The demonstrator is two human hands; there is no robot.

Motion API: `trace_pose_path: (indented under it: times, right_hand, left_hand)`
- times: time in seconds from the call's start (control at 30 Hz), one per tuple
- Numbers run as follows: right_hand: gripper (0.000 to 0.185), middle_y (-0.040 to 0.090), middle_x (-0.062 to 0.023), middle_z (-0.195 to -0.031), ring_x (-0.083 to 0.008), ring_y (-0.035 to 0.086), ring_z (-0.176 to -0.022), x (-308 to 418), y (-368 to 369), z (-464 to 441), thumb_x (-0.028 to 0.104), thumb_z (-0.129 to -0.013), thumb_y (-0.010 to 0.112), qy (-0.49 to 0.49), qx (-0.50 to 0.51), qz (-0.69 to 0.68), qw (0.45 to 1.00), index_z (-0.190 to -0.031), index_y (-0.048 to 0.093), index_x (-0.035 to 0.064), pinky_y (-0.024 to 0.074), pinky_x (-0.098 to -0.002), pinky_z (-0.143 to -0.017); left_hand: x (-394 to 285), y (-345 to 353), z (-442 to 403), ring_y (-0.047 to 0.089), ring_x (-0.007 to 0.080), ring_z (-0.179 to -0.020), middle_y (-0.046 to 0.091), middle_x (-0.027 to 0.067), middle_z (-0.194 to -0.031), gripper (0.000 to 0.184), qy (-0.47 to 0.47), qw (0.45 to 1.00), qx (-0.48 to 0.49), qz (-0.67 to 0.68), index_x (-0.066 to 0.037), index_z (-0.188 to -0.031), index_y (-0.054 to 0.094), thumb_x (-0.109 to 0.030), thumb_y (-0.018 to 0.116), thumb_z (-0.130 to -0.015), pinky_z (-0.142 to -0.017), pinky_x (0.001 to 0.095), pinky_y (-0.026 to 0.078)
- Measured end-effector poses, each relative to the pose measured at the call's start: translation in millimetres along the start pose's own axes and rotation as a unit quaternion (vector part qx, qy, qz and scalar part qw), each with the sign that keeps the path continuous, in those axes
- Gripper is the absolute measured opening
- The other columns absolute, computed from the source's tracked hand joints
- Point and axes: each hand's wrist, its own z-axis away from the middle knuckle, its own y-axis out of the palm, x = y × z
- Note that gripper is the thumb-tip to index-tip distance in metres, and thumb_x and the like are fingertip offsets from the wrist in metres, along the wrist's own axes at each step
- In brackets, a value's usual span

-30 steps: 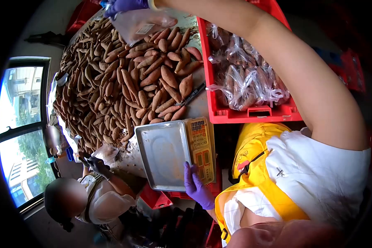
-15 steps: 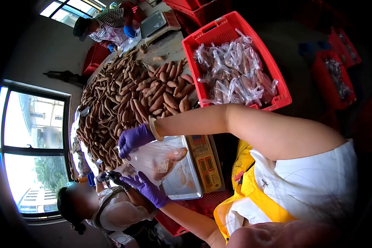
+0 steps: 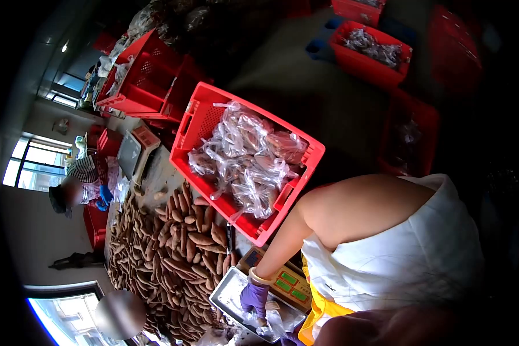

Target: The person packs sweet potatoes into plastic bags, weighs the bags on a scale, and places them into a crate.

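My right hand (image 3: pixel 255 297), in a purple glove, reaches down over the metal pan (image 3: pixel 227 291) of a digital scale. Its fingers are closed on a clear plastic bag (image 3: pixel 276 320) lying on the pan; what the bag contains is hard to make out. Only a bit of purple glove shows of my left hand (image 3: pixel 292 338) at the bottom edge, beside the bag, with its fingers hidden. Green digits glow on the scale's display panel (image 3: pixel 288 282). Beyond the pan spreads a big heap of sweet potatoes (image 3: pixel 173 254).
A red crate (image 3: pixel 181 130) full of tied clear bags stands by the scale. Another scale (image 3: pixel 135 150) and stacked red crates (image 3: pixel 138 86) are farther back, near a person in a striped top (image 3: pixel 85 173). More filled crates (image 3: pixel 369 69) sit on the floor.
The view has swung toward the crates. My right hand has moved from holding the bag up to low over the pan. The left hand has mostly left view, and the scale's display now glows green.
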Motion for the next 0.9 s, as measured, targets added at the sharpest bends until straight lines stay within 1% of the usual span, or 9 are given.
trace_pose_path:
  times: [0.23, 0.4, 0.47, 0.53, 0.6, 0.67, 0.73, 0.77, 0.9]
  right_hand:
    - [0.037, 0.065, -0.009, -0.092, -0.0147, 0.062, -0.084, -12, -9, 16, 0.025, -0.082, 0.074, -0.083, -0.129, 0.101, 0.983, -0.107, 0.06, 0.0016, 0.0493, -0.0286, -0.078]
    - [0.04, 0.065, -0.0098, -0.096, -0.0156, 0.063, -0.085, -30, -17, 30, 0.026, -0.083, 0.073, -0.236, -0.307, 0.22, 0.895, -0.111, 0.059, 0.001, 0.0494, -0.029, -0.08]
    - [0.041, 0.065, -0.0101, -0.098, -0.016, 0.063, -0.085, -48, -18, 30, 0.026, -0.083, 0.073, -0.209, -0.334, 0.122, 0.911, -0.112, 0.058, 0.0008, 0.0494, -0.0292, -0.081]
    - [0.049, 0.063, -0.0099, -0.107, -0.0148, 0.06, -0.099, -69, -24, 34, 0.026, -0.089, 0.067, -0.098, -0.268, -0.148, 0.947, -0.126, 0.045, 0.0025, 0.0473, -0.0272, -0.088]
    - [0.054, 0.061, -0.0094, -0.113, -0.0136, 0.058, -0.109, -55, -46, 45, 0.025, -0.093, 0.06, 0.048, -0.233, -0.31, 0.92, -0.136, 0.035, 0.0038, 0.0465, -0.0249, -0.092]
    - [0.046, 0.061, -0.008, -0.114, -0.014, 0.057, -0.111, -84, -50, 28, 0.017, -0.095, 0.056, 0.012, -0.237, -0.282, 0.929, -0.135, 0.037, 0.0038, 0.0458, -0.0219, -0.094]
    - [0.04, 0.062, -0.0039, -0.102, -0.0096, 0.059, -0.096, -19, -46, 41, 0.022, -0.09, 0.066, -0.019, -0.26, -0.326, 0.908, -0.124, 0.054, 0.0052, 0.0469, -0.0218, -0.087]
    - [0.05, 0.054, -0.002, -0.118, -0.009, 0.053, -0.11, -22, -48, 38, 0.02, -0.096, 0.056, 0.007, -0.212, -0.327, 0.921, -0.14, 0.038, 0.0059, 0.0405, -0.0187, -0.098]
    - [0.059, 0.052, -0.0061, -0.125, -0.0147, 0.047, -0.12, 14, -38, 38, 0.034, -0.091, 0.063, 0.036, -0.177, -0.111, 0.977, -0.14, 0.04, 0.0098, 0.0389, -0.0274, -0.102]
  left_hand:
    - [-9, -13, 42, 0.05, 0.0233, -0.119, 0.051, 0.0139, -0.135, 0.044, -0.016, 0.991, -0.124, -0.055, 0.003, -0.132, 0.049, -0.011, 0.059, -0.092, -0.103, 0.0341, 0.036]
    - [-30, -52, 121, 0.05, 0.0242, -0.119, 0.051, 0.0139, -0.135, 0.042, -0.036, 0.953, -0.29, -0.083, 0.003, -0.131, 0.05, -0.011, 0.059, -0.092, -0.103, 0.0345, 0.037]
    - [-44, -58, 157, 0.05, 0.0246, -0.119, 0.051, 0.0139, -0.135, 0.042, -0.052, 0.929, -0.353, -0.096, 0.003, -0.131, 0.051, -0.01, 0.058, -0.092, -0.103, 0.0347, 0.037]
    - [-56, -56, 184, 0.05, 0.0249, -0.119, 0.052, 0.014, -0.134, 0.041, -0.073, 0.907, -0.401, -0.106, 0.004, -0.13, 0.051, -0.01, 0.058, -0.092, -0.103, 0.0349, 0.037]
    - [-49, -53, 191, 0.051, 0.0228, -0.118, 0.054, 0.0118, -0.132, 0.037, -0.083, 0.9, -0.422, -0.076, 0.002, -0.127, 0.053, -0.01, 0.058, -0.093, -0.102, 0.0339, 0.038]
    - [-43, -49, 194, 0.052, 0.0204, -0.117, 0.055, 0.011, -0.129, 0.037, -0.096, 0.892, -0.441, -0.021, 0.001, -0.127, 0.054, -0.01, 0.06, -0.092, -0.102, 0.0331, 0.038]
    - [-33, -49, 197, 0.052, 0.0189, -0.116, 0.056, 0.0109, -0.129, 0.037, -0.076, 0.891, -0.447, -0.027, 0.0, -0.127, 0.054, -0.01, 0.061, -0.092, -0.102, 0.0319, 0.038]
    - [-32, -50, 197, 0.052, 0.0189, -0.117, 0.055, 0.0106, -0.129, 0.038, -0.071, 0.891, -0.447, -0.033, 0.0, -0.127, 0.054, -0.009, 0.061, -0.092, -0.102, 0.0318, 0.038]
    - [-35, -48, 185, 0.054, 0.0142, -0.109, 0.057, 0.0073, -0.127, 0.038, -0.047, 0.892, -0.443, -0.075, -0.003, -0.128, 0.055, -0.011, 0.062, -0.092, -0.094, 0.0282, 0.043]
